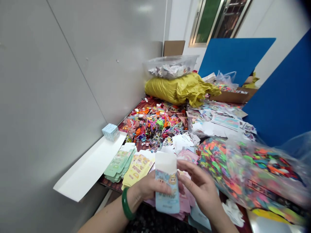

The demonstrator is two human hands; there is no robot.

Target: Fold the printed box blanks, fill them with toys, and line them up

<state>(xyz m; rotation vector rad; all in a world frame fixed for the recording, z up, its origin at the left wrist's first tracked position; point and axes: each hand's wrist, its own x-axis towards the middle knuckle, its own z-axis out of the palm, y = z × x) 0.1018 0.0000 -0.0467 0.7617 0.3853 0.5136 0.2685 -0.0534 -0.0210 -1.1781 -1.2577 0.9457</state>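
I have a pale blue card packet printed with a cartoon face, upright at bottom centre of the frame, with a white card flap rising from its top. The left hand, wearing a green bangle, holds it in a narrow grip against the packet's left side. The right hand curves in close, its fingertips at the packet's right edge; I cannot tell whether it grips. Just behind lie a stack of mint-green printed cards and a pile of yellow printed cards. A bulging clear plastic bag of multicoloured pieces sits at right. Further up are a tangle of bright hair ties, a yellow plastic sack and a clear plastic tub.
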